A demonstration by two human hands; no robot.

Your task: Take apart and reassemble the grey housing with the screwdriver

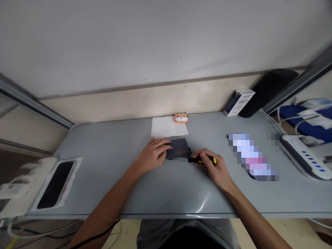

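Observation:
A flat, dark grey rectangular box with faint reddish lettering lies on the grey table in front of me. My left hand grips its left side, fingertips over the top face and the thumb near the front corner. In my right hand is a screwdriver with a black and yellow handle, closed between thumb and fingers. Its thin metal shaft points left along the box's front edge; I cannot tell whether the tip touches the box.
Behind the box lie white paper sheets and an orange animal-faced case. To the right are a blurred-out phone, a power strip, a small carton and a black cylinder. A black phone and another power strip lie left.

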